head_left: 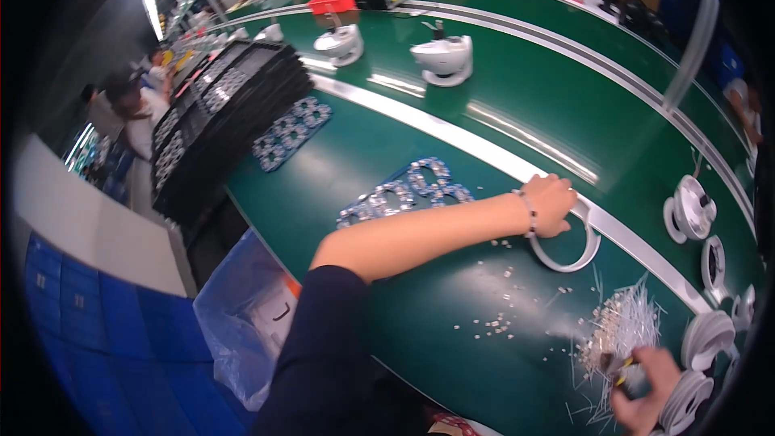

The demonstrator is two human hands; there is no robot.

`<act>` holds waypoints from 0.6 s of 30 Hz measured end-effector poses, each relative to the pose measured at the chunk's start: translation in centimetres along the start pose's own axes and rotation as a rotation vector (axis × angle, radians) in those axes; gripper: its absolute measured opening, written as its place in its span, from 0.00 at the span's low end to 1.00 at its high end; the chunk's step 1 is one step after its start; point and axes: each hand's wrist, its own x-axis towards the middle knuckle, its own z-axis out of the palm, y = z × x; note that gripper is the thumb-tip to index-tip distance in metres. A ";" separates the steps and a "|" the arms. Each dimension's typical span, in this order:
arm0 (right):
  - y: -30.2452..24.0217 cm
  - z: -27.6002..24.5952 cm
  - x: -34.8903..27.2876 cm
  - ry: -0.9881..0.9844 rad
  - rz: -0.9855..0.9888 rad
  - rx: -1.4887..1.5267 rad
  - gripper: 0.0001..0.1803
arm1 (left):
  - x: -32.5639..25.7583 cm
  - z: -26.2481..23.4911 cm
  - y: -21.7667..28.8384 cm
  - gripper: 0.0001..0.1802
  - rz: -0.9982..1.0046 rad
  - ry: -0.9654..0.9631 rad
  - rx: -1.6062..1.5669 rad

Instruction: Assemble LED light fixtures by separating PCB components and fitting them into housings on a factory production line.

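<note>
My left hand (550, 203) reaches across the green bench, its fingers curled over the upper edge of a white plastic ring (561, 266). The ring lies by the white rail. At the lower right my right hand (652, 394) is closed around a small tool with yellow parts (622, 371); its exact kind is blurred. That hand is beside a heap of thin white strips (639, 319) and small beige pieces (601, 339). More beige bits are scattered between the two hands. Under my left forearm lie blue circuit board panels (387, 198), partly covered.
Stacked black trays (234, 113) stand at the left, with another board panel (292, 133) beside them. White rounded housings (444, 58) sit beyond the rail (452, 139). More white parts (709, 339) line the right edge. A plastic-lined bin (242, 315) is below the bench.
</note>
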 end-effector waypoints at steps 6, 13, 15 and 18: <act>-3.3 5.2 -1.8 -0.006 -0.058 0.147 0.19 | 2.7 3.0 -0.2 0.34 -0.248 0.093 -0.077; -3.4 8.7 -3.1 -0.025 -0.028 0.447 0.26 | 0.9 0.9 -2.4 0.06 -0.166 0.022 -0.102; -3.8 8.7 -3.1 -0.035 -0.015 0.535 0.25 | -2.4 -2.4 -2.8 0.08 -0.271 0.166 -0.332; -3.4 9.8 -3.7 -0.032 0.051 0.664 0.24 | -7.3 -3.8 -3.2 0.14 -0.448 0.354 -0.740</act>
